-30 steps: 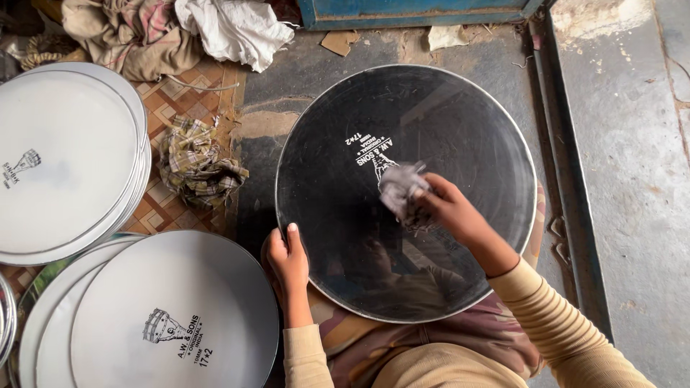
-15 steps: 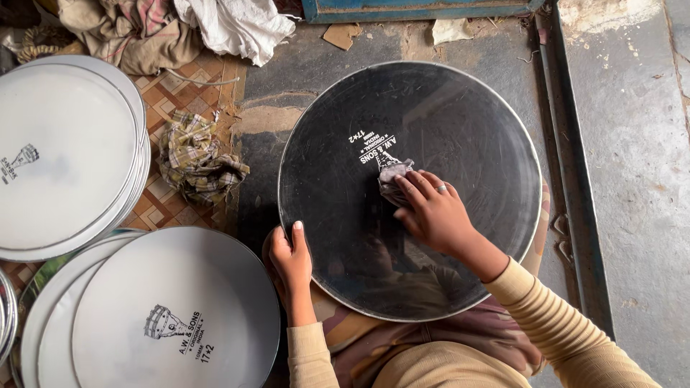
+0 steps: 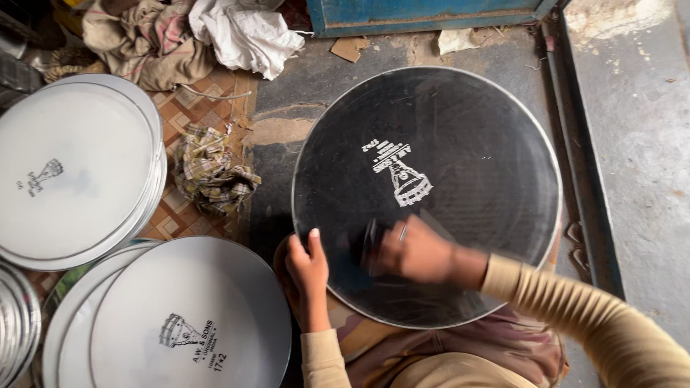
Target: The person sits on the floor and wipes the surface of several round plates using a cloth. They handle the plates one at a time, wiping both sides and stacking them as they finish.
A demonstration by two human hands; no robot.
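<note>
A big round black drumhead (image 3: 460, 144) lies tilted on the person's lap, its thin pale rim running almost to the metal door track (image 3: 575, 144) on the right and close to the blue door frame (image 3: 431, 18) at the top. On its left, a strip of bare concrete floor (image 3: 277, 154) separates it from a crumpled checked rag (image 3: 210, 172), so there is some free room on that side. Lower left, its rim comes near a stack of white drumheads (image 3: 190, 316); a second white stack (image 3: 75, 169) sits farther off, with a heap of cloths (image 3: 187, 32) beyond.

The left hand (image 3: 307, 269) grips the near-left rim, fingers pressed together and curled over the edge, thumb up on the black face. The right hand (image 3: 417, 251) is closed into a loose fist on the skin, pinching a small dark cloth (image 3: 370, 248) that is blurred with movement.

Half a second ago that right hand was up beside the white printed emblem (image 3: 402, 176); now it has swept down and toward the left hand, leaving the emblem uncovered. The left hand has kept its hold, and the black disc has not shifted
</note>
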